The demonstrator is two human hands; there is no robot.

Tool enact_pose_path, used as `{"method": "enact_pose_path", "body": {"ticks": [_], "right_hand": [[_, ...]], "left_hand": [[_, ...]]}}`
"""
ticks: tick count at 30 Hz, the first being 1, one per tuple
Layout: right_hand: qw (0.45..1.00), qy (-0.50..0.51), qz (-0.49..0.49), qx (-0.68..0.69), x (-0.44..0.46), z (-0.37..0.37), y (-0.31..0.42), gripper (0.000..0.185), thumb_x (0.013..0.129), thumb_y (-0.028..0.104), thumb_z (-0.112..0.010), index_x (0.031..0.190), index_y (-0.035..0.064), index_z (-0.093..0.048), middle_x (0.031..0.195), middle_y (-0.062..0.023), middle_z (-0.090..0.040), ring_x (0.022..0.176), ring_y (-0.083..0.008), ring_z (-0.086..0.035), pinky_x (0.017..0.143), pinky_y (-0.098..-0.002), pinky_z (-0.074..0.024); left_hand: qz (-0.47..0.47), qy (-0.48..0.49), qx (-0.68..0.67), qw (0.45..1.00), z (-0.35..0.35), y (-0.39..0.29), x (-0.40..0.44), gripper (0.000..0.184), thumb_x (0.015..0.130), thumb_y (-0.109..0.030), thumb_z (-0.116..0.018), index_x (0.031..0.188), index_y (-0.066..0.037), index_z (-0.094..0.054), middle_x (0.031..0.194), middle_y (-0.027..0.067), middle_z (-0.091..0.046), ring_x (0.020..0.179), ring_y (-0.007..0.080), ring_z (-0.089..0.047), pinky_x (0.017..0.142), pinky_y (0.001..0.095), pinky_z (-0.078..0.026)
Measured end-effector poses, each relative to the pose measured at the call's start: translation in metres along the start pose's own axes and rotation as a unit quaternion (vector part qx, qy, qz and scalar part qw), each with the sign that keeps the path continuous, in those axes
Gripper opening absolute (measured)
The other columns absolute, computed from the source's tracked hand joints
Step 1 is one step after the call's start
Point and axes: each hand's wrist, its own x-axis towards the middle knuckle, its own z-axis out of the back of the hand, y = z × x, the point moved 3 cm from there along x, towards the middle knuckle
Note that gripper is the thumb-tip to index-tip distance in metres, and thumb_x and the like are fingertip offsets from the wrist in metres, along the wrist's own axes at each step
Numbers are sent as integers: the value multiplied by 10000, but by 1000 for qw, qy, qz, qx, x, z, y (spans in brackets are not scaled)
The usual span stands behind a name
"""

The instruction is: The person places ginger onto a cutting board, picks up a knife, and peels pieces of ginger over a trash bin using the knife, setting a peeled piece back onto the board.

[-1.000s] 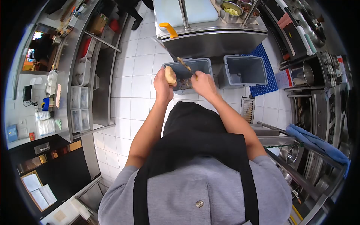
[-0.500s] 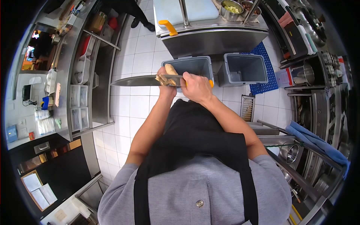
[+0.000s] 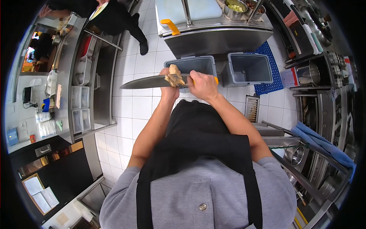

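Observation:
A large knife (image 3: 143, 83) with a yellow handle lies level across the middle, its blade pointing left. Closed round its handle is my right hand (image 3: 203, 86). Behind the blade, my left hand (image 3: 169, 91) grips a pale, peeled piece of food (image 3: 174, 70), which shows above the blade. Brownish peel (image 3: 174, 79) rests against the blade in front of the piece. Both hands are over the near edge of a grey bin (image 3: 208, 64). The left fingers are partly hidden by the knife.
A second grey bin (image 3: 249, 68) stands on a blue mat (image 3: 275, 79) at the right. Ahead is a steel counter (image 3: 217, 42) with a white board (image 3: 204, 9) and another yellow handle (image 3: 170, 26). A person (image 3: 118, 19) in black stands at the upper left, holding a plate.
The knife has swung from a steep angle to level across the left hand, and has shifted slightly right since. Peel has bunched up on the blade. The person at upper left has come further into view.

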Motion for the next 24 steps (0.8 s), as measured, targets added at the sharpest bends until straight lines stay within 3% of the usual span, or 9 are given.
{"method": "enact_pose_path", "body": {"ticks": [1, 3, 4, 7, 9, 11, 16, 22, 24], "right_hand": [[1000, -5, -10, -7, 0, -1, -3, 156, 866, 154, -622, 782, 45, -547, 706, -159, -673, 637, -378, -667, 572, -493, -538], [1000, -11, -19, -14, 1, -1, -11, 158, 866, 156, -623, 784, 44, -548, 710, -159, -675, 641, -379, -668, 574, -497, -537], [999, -3, -31, -24, 3, -1, -16, 160, 867, 159, -622, 785, 43, -547, 712, -159, -676, 647, -378, -669, 576, -500, -536], [999, 4, -27, -22, 7, 5, -7, 164, 869, 163, -622, 784, 45, -545, 711, -159, -676, 649, -374, -670, 575, -498, -534], [1000, 4, -11, -12, 6, 6, 4, 167, 869, 165, -623, 782, 46, -544, 709, -158, -674, 645, -371, -669, 572, -494, -534], [1000, 18, 10, 20, 5, 2, 11, 168, 869, 167, -625, 783, 49, -543, 703, -153, -670, 633, -364, -665, 569, -485, -533], [999, 6, 20, 25, 8, 0, 9, 164, 866, 160, -628, 783, 49, -540, 695, -147, -666, 631, -360, -663, 563, -477, -532], [1000, -12, -2, 2, 4, -4, -2, 157, 856, 151, -635, 779, 48, -545, 707, -151, -672, 641, -360, -669, 570, -478, -537], [1000, -13, -20, -1, 4, -6, -5, 161, 866, 161, -622, 786, 41, -551, 727, -162, -682, 663, -375, -674, 592, -491, -541]], "left_hand": [[0, 0, 0, 1000, -3, -6, -3, 232, 1022, -238, -463, 895, -67, -557, 853, 85, -614, 719, 188, -594, 578, 333, -499], [36, 29, 98, 994, -9, -14, -9, 220, 1027, -236, -445, 925, -77, -557, 863, 68, -601, 680, 183, -563, 462, 322, -388], [23, -9, 126, 992, -10, -10, -7, 207, 1034, -238, -436, 942, -83, -539, 864, 55, -582, 657, 177, -538, 425, 302, -284], [-9, 8, 94, 995, -9, -12, -6, 229, 1035, -250, -432, 924, -71, -522, 837, 53, -578, 677, 171, -557, 436, 318, -361], [8, -21, 53, 998, 0, -4, 2, 243, 1024, -254, -470, 872, -70, -515, 814, 52, -573, 700, 158, -574, 515, 325, -461], [-104, 51, 120, 986, 15, 3, 17, 230, 1000, -244, -529, 838, -81, -519, 813, 56, -578, 725, 148, -588, 630, 313, -517], [-105, 50, 104, 988, 3, -5, 9, 220, 989, -234, -558, 833, -85, -513, 794, 54, -576, 727, 148, -589, 662, 305, -513], [-51, -19, 101, 993, -4, -12, -2, 209, 1014, -253, -523, 882, -92, -539, 783, 46, -586, 671, 147, -590, 522, 286, -476], [-20, 32, 140, 989, -12, -19, -13, 127, 1016, -201, -487, 931, -109, -508, 834, 8, -543, 743, 106, -521, 666, 279, -459]]}}
